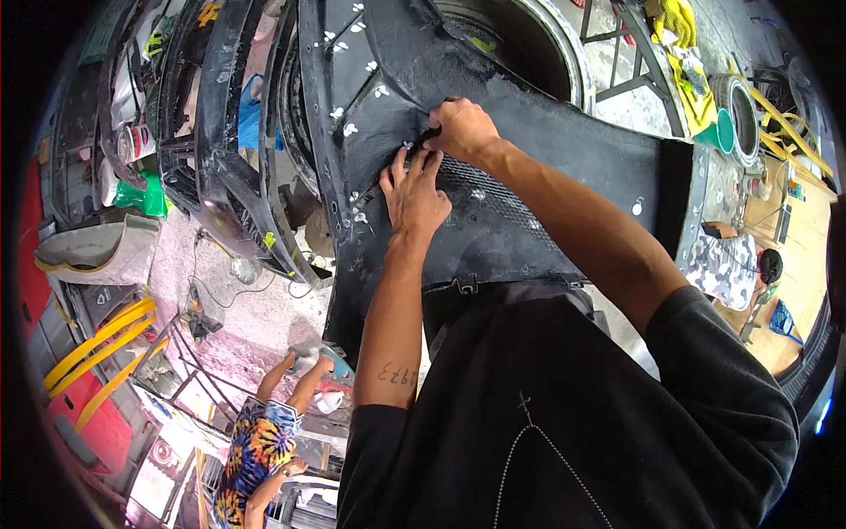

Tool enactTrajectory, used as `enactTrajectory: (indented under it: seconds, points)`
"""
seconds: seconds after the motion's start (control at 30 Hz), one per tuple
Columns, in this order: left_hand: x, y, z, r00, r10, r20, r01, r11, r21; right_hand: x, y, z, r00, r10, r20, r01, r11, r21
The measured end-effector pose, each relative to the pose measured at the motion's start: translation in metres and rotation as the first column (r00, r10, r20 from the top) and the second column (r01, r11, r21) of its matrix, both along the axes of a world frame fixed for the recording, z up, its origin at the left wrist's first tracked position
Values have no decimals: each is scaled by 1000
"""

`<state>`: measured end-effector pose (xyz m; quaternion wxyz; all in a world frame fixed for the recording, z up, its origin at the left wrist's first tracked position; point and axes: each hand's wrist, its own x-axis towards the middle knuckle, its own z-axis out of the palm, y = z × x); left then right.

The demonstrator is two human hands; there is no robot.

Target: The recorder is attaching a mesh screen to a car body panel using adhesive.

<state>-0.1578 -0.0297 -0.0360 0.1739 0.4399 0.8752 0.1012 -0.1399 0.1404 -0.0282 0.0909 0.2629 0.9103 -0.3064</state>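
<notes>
A large black plastic car panel (564, 150), probably a bumper part, lies in front of me with a mesh-textured strip along its middle. Several white clips or fasteners dot its left side. My left hand (417, 196) rests on the panel, fingers apart and stretched forward, the fingertips close to a dark seam. Just beyond it, my right hand (462, 132) is closed, its fingers curled at the same seam. Whatever those right fingers pinch is dark and mostly hidden beneath them.
The panel lies over a tyre (564, 53). More black bumpers (225, 115) stand to the left. At lower left another person (264, 441) in patterned clothes is nearby. To the right are a green bucket (718, 132), a yellow cloth (686, 75) and a wooden board (793, 247).
</notes>
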Motion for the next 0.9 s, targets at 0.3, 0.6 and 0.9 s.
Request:
enactTrajectory:
  seconds: [0.3, 0.6, 0.9]
  points:
    - [-4, 8, 2, 1000, -8, 0, 8, 999, -42, 7, -6, -7, 993, 89, -76, -83, 994, 78]
    - [-7, 7, 5, 1000, -11, 16, 11, 999, -51, -4, -13, -3, 999, 1, 45, -4, 997, 78]
    - [-35, -12, 10, 978, -4, 207, -35, 982, 184, 40, 15, 5, 992, -22, -121, -7, 971, -239]
